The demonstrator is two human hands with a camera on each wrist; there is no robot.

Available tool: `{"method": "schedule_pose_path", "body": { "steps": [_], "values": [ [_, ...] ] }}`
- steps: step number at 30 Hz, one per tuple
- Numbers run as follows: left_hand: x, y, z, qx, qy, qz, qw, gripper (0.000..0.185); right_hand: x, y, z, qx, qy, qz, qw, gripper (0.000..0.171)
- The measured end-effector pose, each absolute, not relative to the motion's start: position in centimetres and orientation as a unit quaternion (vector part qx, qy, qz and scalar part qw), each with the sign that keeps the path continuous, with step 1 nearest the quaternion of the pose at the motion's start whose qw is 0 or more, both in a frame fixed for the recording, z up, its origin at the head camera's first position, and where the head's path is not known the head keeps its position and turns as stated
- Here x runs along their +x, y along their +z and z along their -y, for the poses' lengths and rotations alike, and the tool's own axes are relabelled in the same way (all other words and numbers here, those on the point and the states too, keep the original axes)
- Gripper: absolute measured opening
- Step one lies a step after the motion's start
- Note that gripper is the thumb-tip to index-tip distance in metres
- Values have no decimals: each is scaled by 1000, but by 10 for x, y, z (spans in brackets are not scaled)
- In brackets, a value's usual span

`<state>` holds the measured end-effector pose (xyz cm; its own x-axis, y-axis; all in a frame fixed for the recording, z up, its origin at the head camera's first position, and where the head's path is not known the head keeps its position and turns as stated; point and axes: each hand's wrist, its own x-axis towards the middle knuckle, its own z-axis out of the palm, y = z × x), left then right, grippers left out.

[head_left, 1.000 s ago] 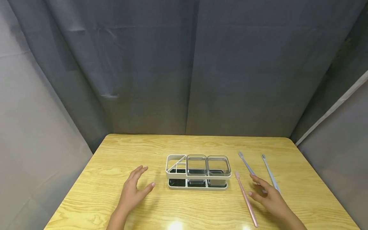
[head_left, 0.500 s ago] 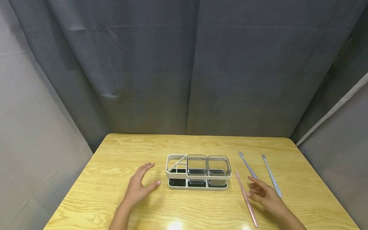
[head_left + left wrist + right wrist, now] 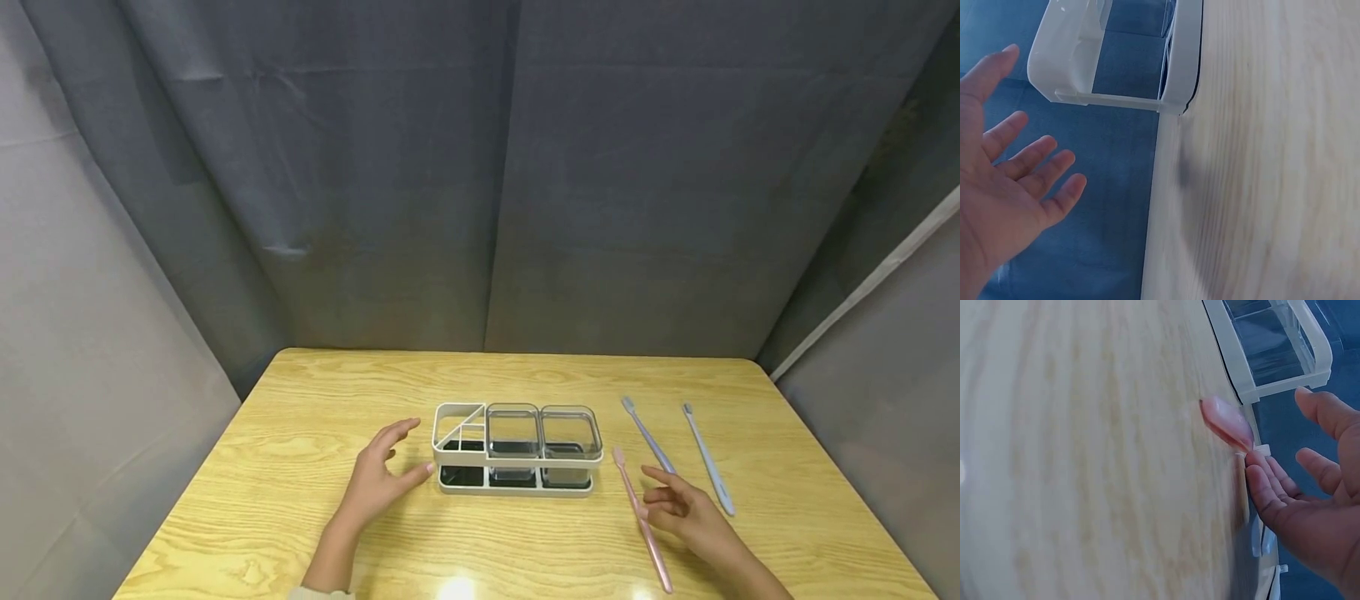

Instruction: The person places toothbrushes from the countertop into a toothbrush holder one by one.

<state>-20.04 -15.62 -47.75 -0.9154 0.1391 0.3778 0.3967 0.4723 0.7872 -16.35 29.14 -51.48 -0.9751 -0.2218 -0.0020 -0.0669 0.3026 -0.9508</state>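
Note:
A white toothbrush rack (image 3: 517, 464) with two clear square cups (image 3: 513, 429) and a divided left section stands mid-table. My left hand (image 3: 375, 482) hovers just left of it, thumb spread from the fingers, holding nothing. In the left wrist view a gap separates that hand (image 3: 1007, 181) from the rack (image 3: 1060, 50). My right hand (image 3: 688, 515) is beside a pink toothbrush (image 3: 654, 550), its thumb tip overlapping the handle in the head view; contact cannot be told. The right wrist view shows its thumb apart and its fingers near the pink toothbrush (image 3: 1227, 422).
Beyond the right hand lie a purple toothbrush (image 3: 647, 433), its lower end close to the fingers, and a light blue toothbrush (image 3: 708, 462). The wooden table (image 3: 360, 375) has dark grey curtains (image 3: 375, 208) behind it and paler cloth at the sides.
My left hand has moved right, closer to the rack. My right hand has shifted slightly left toward the pink toothbrush, uncovering the lower end of the blue one. The rack and toothbrushes stay put.

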Motion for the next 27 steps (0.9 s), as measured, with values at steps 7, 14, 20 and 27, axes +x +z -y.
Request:
{"method": "schedule_pose_path", "body": {
  "steps": [7,14,20,27],
  "values": [
    [-211,-480,150,-147,-517,837,100,67,-162,-515,-294,-109,-599,-790,76,67],
    [-217,-479,144,-132,-549,822,71,69,-164,-521,-300,-82,-610,-781,102,67],
    [-212,-458,137,-140,-604,784,32,70,-167,-523,-306,-83,-608,-781,121,62],
    [-218,-465,135,-145,-624,767,18,69,-167,-526,-303,-111,-611,-775,114,59]
  ]
}}
